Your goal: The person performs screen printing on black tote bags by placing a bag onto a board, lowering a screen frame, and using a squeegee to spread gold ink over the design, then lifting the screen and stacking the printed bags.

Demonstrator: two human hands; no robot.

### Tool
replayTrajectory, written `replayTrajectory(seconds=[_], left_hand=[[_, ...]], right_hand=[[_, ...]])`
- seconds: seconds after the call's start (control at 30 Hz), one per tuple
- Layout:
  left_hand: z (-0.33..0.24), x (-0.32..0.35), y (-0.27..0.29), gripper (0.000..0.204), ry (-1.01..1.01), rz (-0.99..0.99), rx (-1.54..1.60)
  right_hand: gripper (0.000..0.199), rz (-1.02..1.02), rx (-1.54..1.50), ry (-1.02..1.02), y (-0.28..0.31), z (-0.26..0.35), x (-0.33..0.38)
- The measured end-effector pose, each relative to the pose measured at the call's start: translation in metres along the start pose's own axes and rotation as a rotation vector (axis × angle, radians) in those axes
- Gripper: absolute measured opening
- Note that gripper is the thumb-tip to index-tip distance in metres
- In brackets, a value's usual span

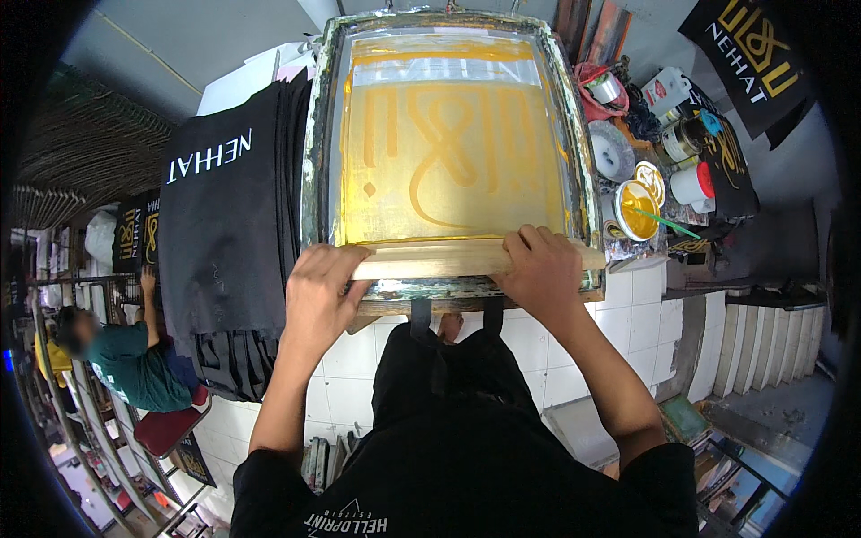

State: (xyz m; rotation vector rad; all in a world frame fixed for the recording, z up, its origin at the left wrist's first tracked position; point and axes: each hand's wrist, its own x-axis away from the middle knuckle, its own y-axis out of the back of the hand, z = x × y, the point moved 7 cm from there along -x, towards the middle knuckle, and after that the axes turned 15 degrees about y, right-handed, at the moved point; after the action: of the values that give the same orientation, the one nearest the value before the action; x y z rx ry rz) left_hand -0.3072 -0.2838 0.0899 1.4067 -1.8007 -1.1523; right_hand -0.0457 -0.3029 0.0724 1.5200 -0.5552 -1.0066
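**Squeegee pulled to near edge of screen**

Both hands on wooden squeegee, lying across near end of screen frame. Left hand curled over its left part, fingers wrapped & pressing down. Right hand gripping its right part the same way. Yellow ink spread over mesh w/ big shapes showing through. Looks like pull is about done, squeegee at near rail; lifting frame prob. left.

Left of frame: stack of black shirts, white letters on top one. Right of frame: open tub of yellow ink w/ green stick, white jar w/ red cap, small tins. Far right of frame: black cloth w/ gold sign.
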Motion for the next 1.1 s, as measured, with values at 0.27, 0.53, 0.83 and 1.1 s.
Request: replayTrajectory(seconds=[0.27, 0.53, 0.83, 1.1], left_hand=[[0.064, 0.038, -0.017, 0.146, 0.087, -0.34, 0.008], [0.009, 0.006, 0.129, 0.162, -0.087, -0.839, 0.273], [0.165, -0.107, -0.028, 0.05, 0.665, -0.215, 0.281], [0.209, -0.083, 0.011, 0.01, 0.61, -0.248, 0.737]], right_hand=[[0.031, -0.173, -0.064, 0.044, 0.013, -0.001, 0.008], [0.029, -0.589, 0.213, 0.128, 0.178, -0.013, -0.057], [0.042, -0.511, 0.403, 0.134, 0.309, -0.062, -0.198], [0.044, -0.541, 0.274, 0.037, 0.362, -0.127, -0.267]])
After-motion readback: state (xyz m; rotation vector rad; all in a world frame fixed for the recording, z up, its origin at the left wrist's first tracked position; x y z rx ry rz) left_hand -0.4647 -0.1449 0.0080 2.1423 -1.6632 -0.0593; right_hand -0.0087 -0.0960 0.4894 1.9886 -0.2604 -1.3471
